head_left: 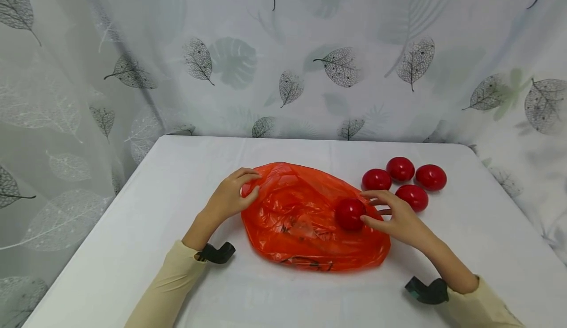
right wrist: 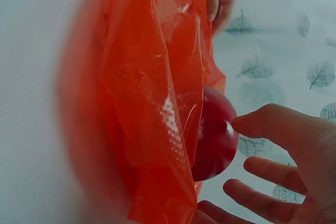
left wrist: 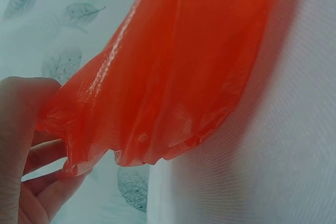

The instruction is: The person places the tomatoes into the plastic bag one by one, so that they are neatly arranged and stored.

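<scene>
A crumpled orange-red plastic bag lies on the white table. My left hand holds its left edge; in the left wrist view the thin plastic bunches between thumb and fingers. A shiny red ball-like thing sits at the bag's right side. In the right wrist view that red ball shows partly, its left side behind the bag's plastic. My right hand is beside it, thumb tip at its surface and the other fingers spread, fairly straight, near the bag's edge.
Several more shiny red balls are grouped on the table behind and right of my right hand. A leaf-patterned curtain hangs behind the table and along its sides. Each wrist wears a black device.
</scene>
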The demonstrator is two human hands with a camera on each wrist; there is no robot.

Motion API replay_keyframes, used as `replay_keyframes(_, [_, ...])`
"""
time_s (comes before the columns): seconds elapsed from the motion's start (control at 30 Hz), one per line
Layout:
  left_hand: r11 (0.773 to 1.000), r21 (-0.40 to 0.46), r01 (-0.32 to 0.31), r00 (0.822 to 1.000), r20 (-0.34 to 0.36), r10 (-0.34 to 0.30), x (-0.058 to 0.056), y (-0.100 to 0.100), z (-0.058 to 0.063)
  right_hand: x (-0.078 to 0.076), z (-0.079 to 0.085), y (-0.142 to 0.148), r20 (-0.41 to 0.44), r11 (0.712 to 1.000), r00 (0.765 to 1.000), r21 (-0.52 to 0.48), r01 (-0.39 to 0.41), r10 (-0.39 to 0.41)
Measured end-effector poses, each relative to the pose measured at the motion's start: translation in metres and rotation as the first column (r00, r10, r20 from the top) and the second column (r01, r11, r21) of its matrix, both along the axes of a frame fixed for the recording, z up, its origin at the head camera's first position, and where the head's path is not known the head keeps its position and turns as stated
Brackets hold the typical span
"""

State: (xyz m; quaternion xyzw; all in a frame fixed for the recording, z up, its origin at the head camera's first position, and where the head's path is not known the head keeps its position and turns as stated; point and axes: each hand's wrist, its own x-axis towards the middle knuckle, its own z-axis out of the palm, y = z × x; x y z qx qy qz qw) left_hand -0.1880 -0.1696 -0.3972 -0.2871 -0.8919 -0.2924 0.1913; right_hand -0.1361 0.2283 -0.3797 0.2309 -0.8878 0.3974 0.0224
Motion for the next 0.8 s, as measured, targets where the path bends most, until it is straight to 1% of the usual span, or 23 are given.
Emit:
replay_keyframes(0.17, [1.000,0.002,-0.001,1.000,-0.004,0.001,-0.001,0.001,0.000,-0.002,0.000,0.004,0.005,1.000,1.000,-0.013,0.027,-0.027])
replay_keyframes(0.37, [1.000,-0.005,-0.002,1.000,0.009,0.002,0.000,0.002,0.000,-0.003,-0.002,0.011,-0.054,0.998,0.997,-0.028,0.057,-0.058])
replay_keyframes(0.6, [1.000,-0.011,0.004,1.000,0.006,-0.004,-0.001,0.002,0.000,-0.004,-0.001,0.019,-0.059,0.996,0.994,-0.021,0.092,-0.093])
replay_keyframes(0.8, [1.000,-0.011,-0.001,1.000,0.013,0.001,-0.002,0.001,0.000,-0.005,0.003,0.025,-0.104,0.992,0.986,-0.010,0.127,-0.127])
